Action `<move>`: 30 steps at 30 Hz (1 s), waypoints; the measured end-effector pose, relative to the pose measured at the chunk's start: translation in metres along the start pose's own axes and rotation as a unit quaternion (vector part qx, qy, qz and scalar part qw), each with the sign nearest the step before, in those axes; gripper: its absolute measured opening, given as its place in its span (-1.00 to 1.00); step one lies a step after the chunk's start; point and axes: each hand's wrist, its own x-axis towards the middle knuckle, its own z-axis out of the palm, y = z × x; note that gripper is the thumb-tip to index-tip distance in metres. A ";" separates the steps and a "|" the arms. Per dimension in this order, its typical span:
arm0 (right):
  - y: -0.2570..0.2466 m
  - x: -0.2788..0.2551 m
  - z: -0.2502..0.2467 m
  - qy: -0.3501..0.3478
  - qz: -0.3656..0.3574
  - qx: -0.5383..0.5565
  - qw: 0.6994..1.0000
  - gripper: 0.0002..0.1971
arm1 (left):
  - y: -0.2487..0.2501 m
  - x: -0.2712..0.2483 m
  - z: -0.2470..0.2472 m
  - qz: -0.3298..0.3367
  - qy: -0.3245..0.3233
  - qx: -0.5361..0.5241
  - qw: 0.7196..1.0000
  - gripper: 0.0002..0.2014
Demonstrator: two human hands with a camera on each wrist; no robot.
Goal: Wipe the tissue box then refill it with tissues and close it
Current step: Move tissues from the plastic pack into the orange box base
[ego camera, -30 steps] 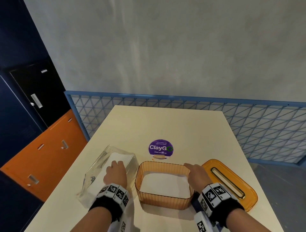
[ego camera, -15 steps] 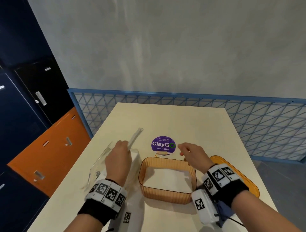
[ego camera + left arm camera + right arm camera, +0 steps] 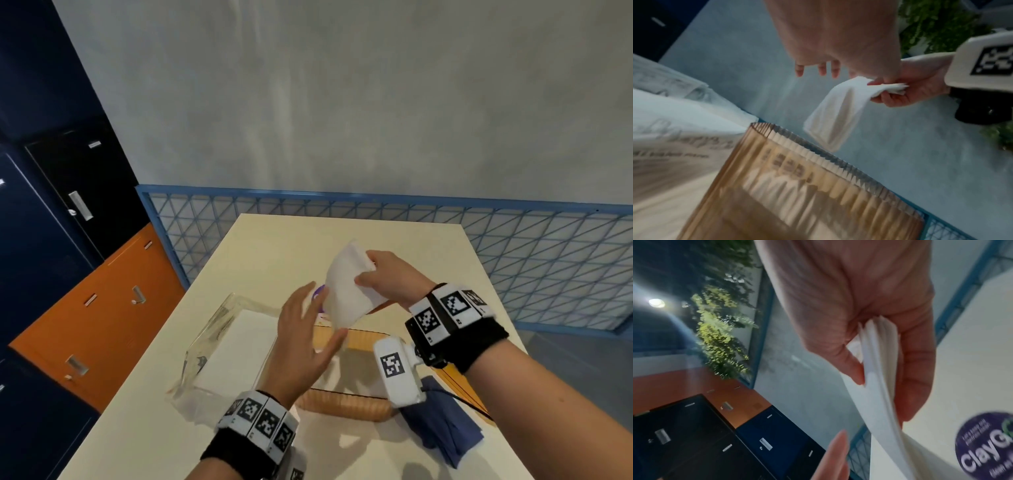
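We see the right hand (image 3: 388, 279) pinching a small stack of tissues (image 3: 346, 291) by one end, thumb on one face and fingers on the other, so the free end droops in the air above the open tissue box (image 3: 342, 406), which sits on the table (image 3: 260, 246) with its lid (image 3: 460, 390) lying off to the right. The left hand (image 3: 301, 339) is spread with straight fingers just beside the stack and holds nothing. We judge the loose end could snag on the box rim or fan apart, since only one end is gripped. The right wrist view shows several layers in the pinch; the head view alone shows the plastic tissue pack (image 3: 233, 342) and blue cloth (image 3: 442, 425). The box's contents look blurred, possibly tissues already.
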 end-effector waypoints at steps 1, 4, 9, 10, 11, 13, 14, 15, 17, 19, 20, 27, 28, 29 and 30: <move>-0.002 -0.002 -0.004 0.013 -0.014 -0.033 0.999 -0.70 | 0.001 0.000 -0.001 -0.065 0.033 -0.077 0.994 -0.32; -0.003 -0.007 -0.013 0.020 -0.030 -0.019 0.999 -0.69 | 0.004 0.013 -0.005 -0.316 0.095 -0.331 0.884 -0.48; 0.008 -0.010 -0.009 0.017 -0.003 0.100 0.995 -0.65 | 0.005 0.032 -0.015 -0.439 -0.050 -0.552 0.707 -0.68; 0.013 -0.009 -0.006 0.012 0.006 0.105 0.994 -0.64 | 0.006 0.033 -0.016 -0.423 -0.066 -0.529 0.733 -0.62; 0.020 -0.007 -0.002 0.013 0.017 0.110 0.994 -0.64 | 0.007 0.034 -0.015 -0.416 -0.061 -0.495 0.760 -0.55; 0.034 -0.002 0.002 0.033 0.042 0.130 0.990 -0.66 | 0.003 0.036 -0.014 -0.418 -0.025 -0.412 0.810 -0.47; 0.042 -0.001 0.004 0.047 0.056 0.132 0.988 -0.70 | 0.002 0.035 -0.013 -0.414 -0.010 -0.367 0.833 -0.46; 0.050 -0.001 0.007 0.060 0.072 0.120 0.988 -0.76 | 0.000 0.035 -0.012 -0.406 -0.008 -0.315 0.858 -0.45; 0.068 -0.001 0.014 0.064 0.104 0.049 0.991 -0.90 | -0.005 0.028 -0.007 -0.381 -0.039 -0.198 0.902 -0.40; 0.084 -0.004 0.027 0.044 0.131 -0.052 0.989 -0.92 | -0.004 0.018 0.000 -0.357 -0.090 -0.088 0.926 -0.34; 0.091 -0.005 0.034 0.031 0.142 -0.094 0.985 -0.89 | -0.005 0.013 0.004 -0.348 -0.114 -0.044 0.929 -0.31; 0.097 -0.016 0.065 -0.023 0.166 -0.264 0.950 -0.68 | -0.005 0.006 0.015 -0.298 -0.239 0.194 0.904 -0.24; 0.096 -0.017 0.066 -0.022 0.164 -0.283 0.945 -0.67 | -0.003 0.006 0.016 -0.289 -0.248 0.215 0.900 -0.25; 0.096 -0.016 0.067 -0.024 0.162 -0.298 0.940 -0.67 | 0.000 0.006 0.015 -0.274 -0.254 0.238 0.896 -0.26; 0.097 -0.014 0.068 -0.028 0.157 -0.309 0.938 -0.68 | 0.000 0.005 0.017 -0.259 -0.256 0.267 0.892 -0.27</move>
